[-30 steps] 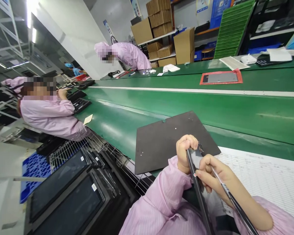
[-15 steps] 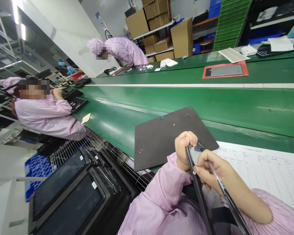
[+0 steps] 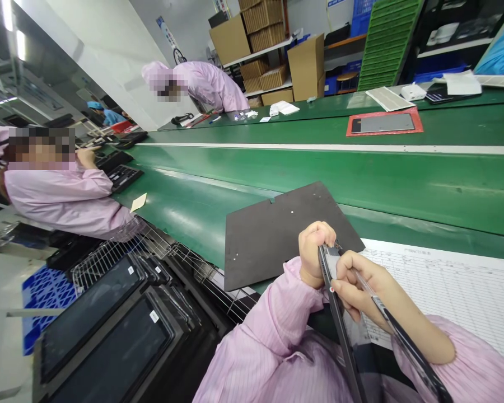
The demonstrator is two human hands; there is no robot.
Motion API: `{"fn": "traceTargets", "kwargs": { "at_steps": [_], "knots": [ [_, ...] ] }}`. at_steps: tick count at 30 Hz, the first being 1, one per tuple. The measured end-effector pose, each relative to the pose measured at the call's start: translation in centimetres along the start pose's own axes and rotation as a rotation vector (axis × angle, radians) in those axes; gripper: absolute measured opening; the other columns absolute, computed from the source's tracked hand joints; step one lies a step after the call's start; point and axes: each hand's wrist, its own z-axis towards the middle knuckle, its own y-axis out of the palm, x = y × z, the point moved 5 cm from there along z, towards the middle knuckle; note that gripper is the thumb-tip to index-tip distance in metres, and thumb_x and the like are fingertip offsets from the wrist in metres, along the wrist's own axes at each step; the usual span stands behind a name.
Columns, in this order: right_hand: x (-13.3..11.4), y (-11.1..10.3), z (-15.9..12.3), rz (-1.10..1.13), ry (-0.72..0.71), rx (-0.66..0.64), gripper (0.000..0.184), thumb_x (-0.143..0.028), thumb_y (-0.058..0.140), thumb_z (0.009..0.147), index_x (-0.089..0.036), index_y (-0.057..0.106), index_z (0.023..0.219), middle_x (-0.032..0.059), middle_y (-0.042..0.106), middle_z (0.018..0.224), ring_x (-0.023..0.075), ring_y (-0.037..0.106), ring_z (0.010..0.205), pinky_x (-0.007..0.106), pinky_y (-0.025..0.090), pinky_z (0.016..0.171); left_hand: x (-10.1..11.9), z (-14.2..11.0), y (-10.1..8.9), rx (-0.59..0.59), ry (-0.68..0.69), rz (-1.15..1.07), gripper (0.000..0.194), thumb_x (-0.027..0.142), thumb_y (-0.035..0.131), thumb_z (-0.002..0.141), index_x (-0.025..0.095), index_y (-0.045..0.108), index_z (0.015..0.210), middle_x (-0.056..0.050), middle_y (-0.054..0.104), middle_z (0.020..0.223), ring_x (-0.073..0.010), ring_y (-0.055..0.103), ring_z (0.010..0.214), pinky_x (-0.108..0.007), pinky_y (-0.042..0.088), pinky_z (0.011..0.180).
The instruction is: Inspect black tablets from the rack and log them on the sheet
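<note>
My left hand (image 3: pixel 315 253) is closed round the far end of a thin dark tablet-like device (image 3: pixel 340 330), which is tilted nearly edge-on toward me. A small red and white dot shows on its side edge. My right hand (image 3: pixel 361 282) is closed, with thumb and fingertips pinched against the device's face near that edge. A clear-barrelled pen (image 3: pixel 388 319) with a dark lower part sticks out from the right hand back toward me. Clear film (image 3: pixel 361 334) appears to hang over the device's face below the fingers; what the right fingertips pinch is partly hidden.
A dark flat board (image 3: pixel 273 240) lies on the green bench (image 3: pixel 185 204), beside a printed table sheet (image 3: pixel 407 268). Stacked tablets (image 3: pixel 109 347) stand at left by a wire rack (image 3: pixel 151 240). A grey panel (image 3: pixel 384 123) lies on red wrap across the bench. Co-workers sit beyond.
The view has shifted slightly, so the surroundings sit a little further left. Both hands keep their grip, and the pen's near end lies further right. A blue sleeve shows more at the upper right.
</note>
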Motion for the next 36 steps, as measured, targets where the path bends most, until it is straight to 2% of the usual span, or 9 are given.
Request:
{"fn": "traceTargets", "kwargs": {
  "at_steps": [8,13,16,19,22,24,27,30,36],
  "knots": [
    [-0.7,-0.2,-0.3,0.003,0.006,0.078,0.017,-0.029,0.05,0.073,-0.021,0.036,0.067,-0.0101,0.04,0.042,0.0065,0.035,0.032,0.016,0.03,0.035,-0.3,0.1,0.3,0.007,-0.019,0.033,0.024,0.032,0.047,0.061,0.02,0.039,0.042,0.001,0.037,0.041,-0.0105,0.034,0.043,-0.028,0.026,0.046],
    [-2.0,-0.8,-0.8,-0.096,-0.147,0.235,0.016,-0.03,0.051,0.077,-0.021,0.041,0.068,-0.0093,0.039,0.041,0.008,0.034,0.031,0.017,0.03,0.032,1.9,0.9,0.8,0.022,0.046,0.051,0.023,0.029,0.048,0.06,0.019,0.037,0.042,0.001,0.038,0.043,-0.01,0.035,0.045,-0.028,0.026,0.049],
    [-3.9,-1.6,-2.4,-0.343,-0.39,0.377,0.013,-0.025,0.052,0.082,-0.022,0.048,0.07,-0.007,0.045,0.047,0.0097,0.043,0.037,0.017,0.038,0.035,4.2,1.6,1.0,0.055,0.162,0.048,0.023,0.027,0.048,0.058,0.018,0.035,0.041,0.002,0.036,0.042,-0.0097,0.034,0.044,-0.028,0.025,0.048],
    [-5.3,-1.1,-3.8,-0.672,-0.624,0.37,0.01,-0.03,0.051,0.09,-0.023,0.056,0.086,-0.0029,0.06,0.063,0.012,0.056,0.048,0.018,0.047,0.044,6.0,1.7,0.7,0.147,0.307,0.081,0.023,0.025,0.047,0.059,0.018,0.036,0.041,0.002,0.034,0.042,-0.0098,0.034,0.045,-0.027,0.026,0.049],
    [-5.6,0.5,-4.6,-1.055,-0.793,0.352,0.032,-0.039,0.035,0.098,-0.016,0.053,0.108,0.0086,0.068,0.089,0.0183,0.066,0.068,0.023,0.054,0.054,6.8,1.0,0.2,0.235,0.419,0.11,0.023,0.024,0.047,0.062,0.018,0.036,0.043,0.002,0.036,0.045,-0.0103,0.035,0.048,-0.027,0.028,0.051],
    [-5.3,1.4,-4.8,-1.261,-0.836,0.36,0.038,-0.032,0.023,0.101,-0.01,0.052,0.11,0.013,0.067,0.09,0.0194,0.067,0.07,0.023,0.054,0.051,7.1,0.5,-0.1,0.256,0.463,0.102,0.024,0.025,0.047,0.064,0.017,0.036,0.044,0.002,0.035,0.046,-0.0107,0.035,0.05,-0.026,0.029,0.052],
    [-5.2,2.1,-5.2,-1.381,-0.873,0.403,0.033,-0.014,0.021,0.097,-0.008,0.052,0.108,0.0127,0.068,0.084,0.0193,0.067,0.066,0.023,0.051,0.043,7.9,-0.3,-0.3,0.267,0.527,0.091,0.026,0.029,0.047,0.067,0.018,0.036,0.047,0.002,0.034,0.048,-0.0115,0.035,0.052,-0.027,0.029,0.054],
    [-5.3,2.2,-5.5,-1.393,-0.887,0.378,0.033,-0.003,0.027,0.087,-0.007,0.051,0.11,0.015,0.067,0.091,0.022,0.067,0.075,0.024,0.052,0.045,8.5,-0.8,-0.3,0.259,0.576,0.091,0.026,0.029,0.047,0.071,0.018,0.038,0.049,0.002,0.033,0.05,-0.0121,0.035,0.054,-0.027,0.029,0.056],
    [-6.2,1.8,-5.9,-1.442,-0.876,0.323,0.047,0.005,0.03,0.069,-0.007,0.051,0.109,0.0155,0.067,0.088,0.0224,0.067,0.074,0.023,0.051,0.043,8.0,-1.6,-0.6,0.291,0.545,0.073,0.025,0.03,0.046,0.072,0.018,0.04,0.051,0.002,0.035,0.054,-0.0127,0.037,0.056,-0.026,0.031,0.057]
  ]
}}
